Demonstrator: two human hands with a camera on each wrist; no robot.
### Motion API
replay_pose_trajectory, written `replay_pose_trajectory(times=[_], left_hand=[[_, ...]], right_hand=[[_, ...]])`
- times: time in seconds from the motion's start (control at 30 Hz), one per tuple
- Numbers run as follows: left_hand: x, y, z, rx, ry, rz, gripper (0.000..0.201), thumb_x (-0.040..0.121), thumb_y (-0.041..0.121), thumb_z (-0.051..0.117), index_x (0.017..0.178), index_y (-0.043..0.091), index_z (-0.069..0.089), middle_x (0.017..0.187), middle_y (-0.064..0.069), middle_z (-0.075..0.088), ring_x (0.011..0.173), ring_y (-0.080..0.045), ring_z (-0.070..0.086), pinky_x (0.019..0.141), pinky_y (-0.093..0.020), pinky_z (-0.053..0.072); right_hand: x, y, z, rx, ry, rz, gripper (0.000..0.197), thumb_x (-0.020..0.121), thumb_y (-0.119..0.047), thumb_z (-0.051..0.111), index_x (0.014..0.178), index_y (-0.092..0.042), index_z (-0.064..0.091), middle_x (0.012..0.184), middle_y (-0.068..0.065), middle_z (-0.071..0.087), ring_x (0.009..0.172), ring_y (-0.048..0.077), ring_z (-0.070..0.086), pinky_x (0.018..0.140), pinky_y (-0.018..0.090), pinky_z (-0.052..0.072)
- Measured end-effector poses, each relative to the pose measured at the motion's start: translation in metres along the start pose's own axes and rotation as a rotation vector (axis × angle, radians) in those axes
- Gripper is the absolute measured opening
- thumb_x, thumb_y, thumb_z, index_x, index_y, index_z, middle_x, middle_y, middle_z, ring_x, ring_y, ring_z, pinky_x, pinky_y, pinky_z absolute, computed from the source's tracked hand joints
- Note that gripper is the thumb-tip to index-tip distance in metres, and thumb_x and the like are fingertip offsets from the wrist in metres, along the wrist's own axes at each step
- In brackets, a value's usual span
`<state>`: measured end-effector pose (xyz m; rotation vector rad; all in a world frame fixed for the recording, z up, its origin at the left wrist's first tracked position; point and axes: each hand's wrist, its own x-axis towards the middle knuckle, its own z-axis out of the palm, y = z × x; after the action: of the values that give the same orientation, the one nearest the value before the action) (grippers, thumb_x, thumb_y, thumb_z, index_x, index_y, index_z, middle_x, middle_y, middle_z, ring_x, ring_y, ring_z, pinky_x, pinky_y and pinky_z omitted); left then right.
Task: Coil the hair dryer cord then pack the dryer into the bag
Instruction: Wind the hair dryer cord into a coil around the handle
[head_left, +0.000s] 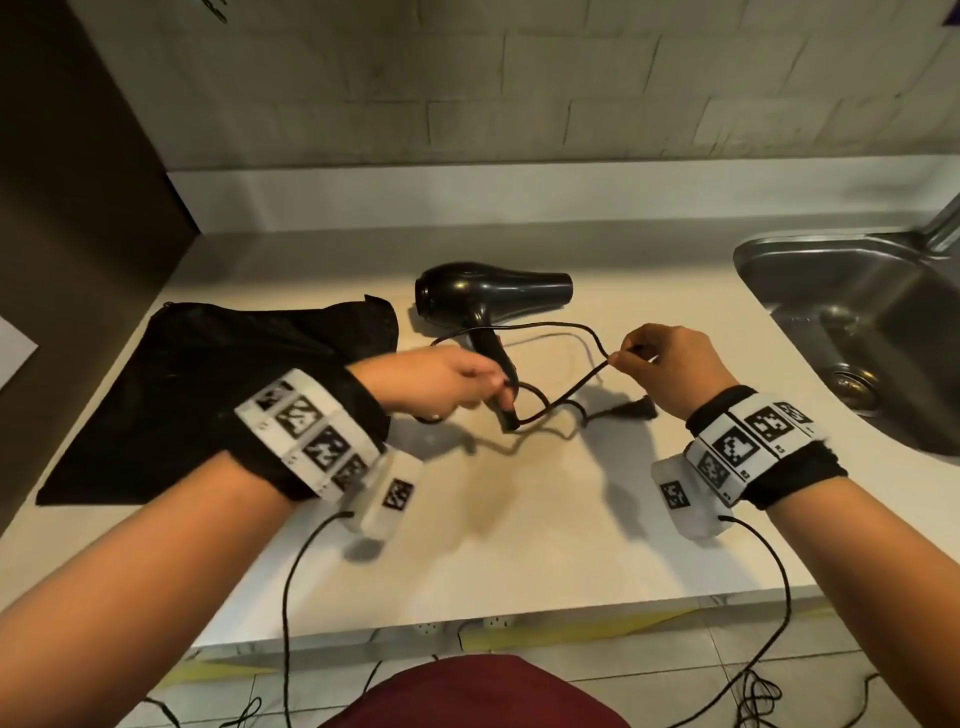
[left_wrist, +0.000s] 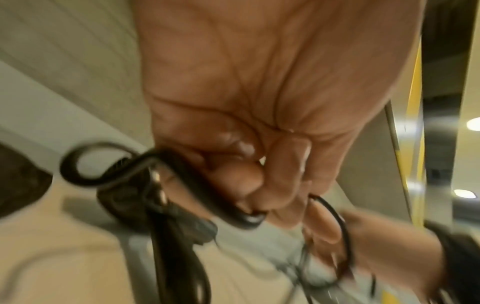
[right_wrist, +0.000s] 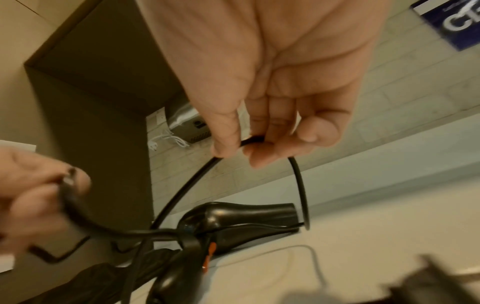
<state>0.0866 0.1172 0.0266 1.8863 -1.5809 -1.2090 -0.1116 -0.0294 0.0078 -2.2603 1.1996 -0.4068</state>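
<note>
I see the glossy black plastic hair dryer (head_left: 483, 296) lying on its side on the pale surface (head_left: 519, 519); just left of it lies the flat black fabric bag (head_left: 218, 384); my left hand (head_left: 436, 382) grips the thin black cord (head_left: 540, 326) by the dryer's handle; my right hand (head_left: 670, 366), right of the dryer, pinches a raised loop of cord; the black plug (head_left: 631, 411) rests on the surface nearby.

Dryer (head_left: 488, 296) on counter (head_left: 519, 519), bag (head_left: 208, 395) left of it, sink (head_left: 857, 332) right, plug (head_left: 631, 409) in front.
</note>
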Motion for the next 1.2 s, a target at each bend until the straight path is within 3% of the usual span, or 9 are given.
replay_pose_trajectory(times=[0.13, 0.3, 0.4, 0.6, 0.77, 0.83, 0.97, 1.1, 1.2], left_hand=[[-0.018, 0.003, -0.052, 0.004, 0.096, 0.087, 0.024, 0.093, 0.03, 0.043, 0.08, 0.032, 0.062, 0.059, 0.017, 0.051, 0.058, -0.012, 0.035, 0.055, -0.028, 0.033], [-0.013, 0.028, -0.083, -0.147, 0.439, 0.21, 0.029, 0.097, 0.018, 0.034, 0.08, 0.029, 0.056, 0.074, 0.011, 0.055, 0.054, 0.0, 0.04, 0.054, -0.017, 0.039], [-0.002, 0.043, -0.088, -0.228, 0.541, 0.298, 0.03, 0.098, 0.02, 0.033, 0.079, 0.031, 0.054, 0.076, 0.007, 0.044, 0.057, -0.001, 0.038, 0.054, -0.017, 0.041], [0.021, 0.06, -0.075, -0.344, 0.691, 0.433, 0.027, 0.099, 0.02, 0.033, 0.085, 0.032, 0.052, 0.078, 0.022, 0.056, 0.066, -0.001, 0.043, 0.056, -0.016, 0.043], [0.04, 0.037, -0.054, -0.202, 0.628, 0.359, 0.021, 0.096, 0.011, 0.038, 0.1, 0.022, 0.056, 0.076, 0.025, 0.06, 0.071, 0.005, 0.049, 0.062, -0.016, 0.042], [0.043, 0.02, -0.051, 0.071, 0.553, 0.278, 0.022, 0.094, 0.011, 0.042, 0.105, 0.014, 0.062, 0.083, 0.009, 0.054, 0.082, -0.004, 0.051, 0.076, -0.023, 0.04], [0.044, -0.009, -0.047, 0.439, 0.481, -0.027, 0.021, 0.093, 0.021, 0.046, 0.102, 0.021, 0.066, 0.099, 0.0, 0.045, 0.098, -0.019, 0.046, 0.093, -0.035, 0.038], [0.042, -0.021, -0.045, 0.428, 0.462, -0.065, 0.017, 0.088, 0.018, 0.055, 0.096, 0.024, 0.068, 0.103, 0.003, 0.048, 0.105, -0.02, 0.051, 0.099, -0.039, 0.041], [0.042, -0.024, -0.035, 0.391, 0.463, -0.056, 0.026, 0.085, 0.014, 0.058, 0.108, 0.025, 0.063, 0.117, 0.001, 0.048, 0.106, -0.02, 0.051, 0.098, -0.034, 0.042]], right_hand=[[0.002, 0.022, -0.003, -0.095, -0.045, 0.108, 0.024, 0.086, -0.023, 0.058, 0.093, -0.001, 0.064, 0.096, 0.019, 0.066, 0.081, 0.026, 0.051, 0.071, 0.027, 0.035], [0.001, 0.034, -0.002, -0.306, -0.197, 0.163, 0.026, 0.086, -0.024, 0.057, 0.101, -0.004, 0.065, 0.107, 0.019, 0.064, 0.099, 0.032, 0.057, 0.08, 0.031, 0.042], [-0.002, 0.033, 0.0, -0.412, -0.289, 0.167, 0.027, 0.087, -0.026, 0.056, 0.104, -0.006, 0.064, 0.112, 0.015, 0.062, 0.106, 0.029, 0.055, 0.086, 0.032, 0.043], [-0.006, 0.027, 0.008, -0.529, -0.358, 0.141, 0.026, 0.088, -0.025, 0.051, 0.108, -0.015, 0.064, 0.116, 0.012, 0.06, 0.108, 0.028, 0.054, 0.093, 0.034, 0.046], [-0.015, 0.021, 0.018, -0.678, -0.369, 0.021, 0.032, 0.086, -0.038, 0.051, 0.117, -0.034, 0.057, 0.132, 0.006, 0.039, 0.124, 0.028, 0.032, 0.098, 0.04, 0.038], [-0.019, 0.017, 0.022, -0.711, -0.395, -0.066, 0.038, 0.083, -0.038, 0.055, 0.121, -0.035, 0.054, 0.139, 0.002, 0.035, 0.129, 0.026, 0.027, 0.101, 0.042, 0.033], [-0.022, 0.008, 0.029, -0.647, -0.563, -0.132, 0.038, 0.087, -0.028, 0.052, 0.125, -0.031, 0.051, 0.133, 0.002, 0.047, 0.126, 0.023, 0.04, 0.108, 0.044, 0.026], [-0.021, -0.001, 0.035, -0.572, -0.604, -0.136, 0.033, 0.09, -0.025, 0.049, 0.122, -0.022, 0.055, 0.125, 0.007, 0.056, 0.116, 0.026, 0.051, 0.1, 0.036, 0.04], [-0.02, -0.004, 0.037, -0.502, -0.612, -0.105, 0.031, 0.091, -0.031, 0.047, 0.116, -0.019, 0.06, 0.119, 0.007, 0.061, 0.111, 0.026, 0.055, 0.093, 0.033, 0.043]])
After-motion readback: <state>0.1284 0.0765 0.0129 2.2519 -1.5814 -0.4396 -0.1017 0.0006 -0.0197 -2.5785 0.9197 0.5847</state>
